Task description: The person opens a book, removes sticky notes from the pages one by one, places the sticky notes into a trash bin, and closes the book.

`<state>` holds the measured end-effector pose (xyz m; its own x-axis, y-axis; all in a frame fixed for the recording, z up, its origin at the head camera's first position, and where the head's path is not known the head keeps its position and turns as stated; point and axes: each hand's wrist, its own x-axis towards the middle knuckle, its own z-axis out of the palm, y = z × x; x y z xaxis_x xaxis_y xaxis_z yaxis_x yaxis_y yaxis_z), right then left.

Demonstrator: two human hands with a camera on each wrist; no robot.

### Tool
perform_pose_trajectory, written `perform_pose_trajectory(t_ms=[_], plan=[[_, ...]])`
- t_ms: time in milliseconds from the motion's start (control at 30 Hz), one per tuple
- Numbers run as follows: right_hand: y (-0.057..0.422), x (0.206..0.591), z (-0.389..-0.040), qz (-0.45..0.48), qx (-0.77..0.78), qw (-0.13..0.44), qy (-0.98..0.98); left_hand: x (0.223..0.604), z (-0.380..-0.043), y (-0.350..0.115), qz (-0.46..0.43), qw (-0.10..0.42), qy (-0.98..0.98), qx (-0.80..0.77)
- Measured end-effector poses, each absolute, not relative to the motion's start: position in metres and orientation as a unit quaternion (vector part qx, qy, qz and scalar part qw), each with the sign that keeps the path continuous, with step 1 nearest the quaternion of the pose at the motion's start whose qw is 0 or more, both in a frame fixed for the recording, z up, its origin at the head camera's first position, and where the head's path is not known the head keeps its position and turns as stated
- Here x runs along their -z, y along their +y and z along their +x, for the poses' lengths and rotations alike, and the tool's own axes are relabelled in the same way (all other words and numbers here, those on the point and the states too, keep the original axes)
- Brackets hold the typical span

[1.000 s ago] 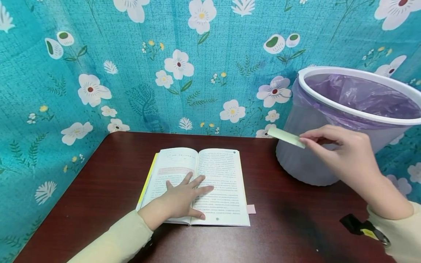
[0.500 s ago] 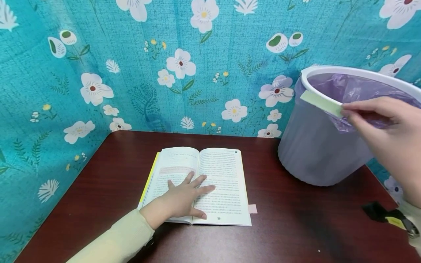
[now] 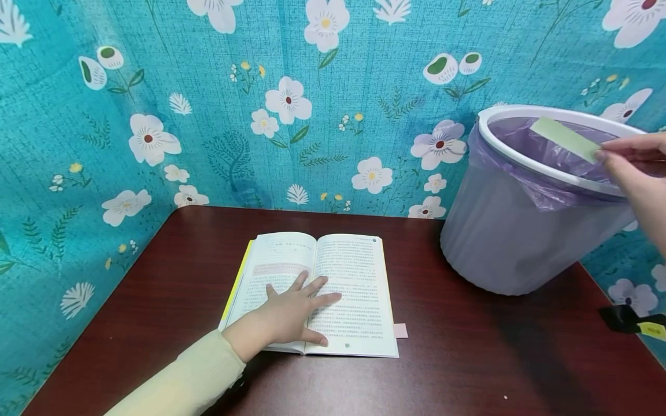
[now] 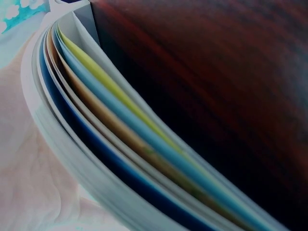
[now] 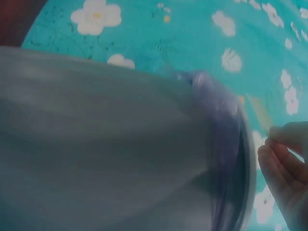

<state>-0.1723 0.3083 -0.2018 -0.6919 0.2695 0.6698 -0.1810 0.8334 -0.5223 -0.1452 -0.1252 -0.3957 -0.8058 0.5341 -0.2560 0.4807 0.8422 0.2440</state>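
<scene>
An open book lies on the dark table, and my left hand rests across its inner pages with the fingers spread. In the left wrist view the edges of the book's pages fan out beside that hand. Over the mouth of the trash bin, my right hand pinches one end of a pale green paper strip between thumb and fingertips. The right wrist view shows the same strip above the bin's rim. Part of the right hand is cut off by the head view's edge.
A purple bag lines the bin, folded over under its white rim. A pink tab sticks out from the book's right side. Behind the table hangs a blue flowered cloth.
My right hand has moved right and up with the green paper strip, from in front of the bin to over its opening. The left hand has stayed on the book.
</scene>
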Motion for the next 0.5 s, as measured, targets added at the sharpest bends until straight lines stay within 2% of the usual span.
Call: perform_pose_trajectory(t_ms=[367,500], plan=[[0.332,0.208,-0.183,-0.043,-0.245,0.359,-0.900,0.398,-0.146,-0.125,0.271,0.162,0.945,-0.083],[0.330,0.210,-0.182,-0.021,-0.254,0.379,-0.890,0.397,-0.147,-0.125,0.269,0.163,0.945,-0.084]])
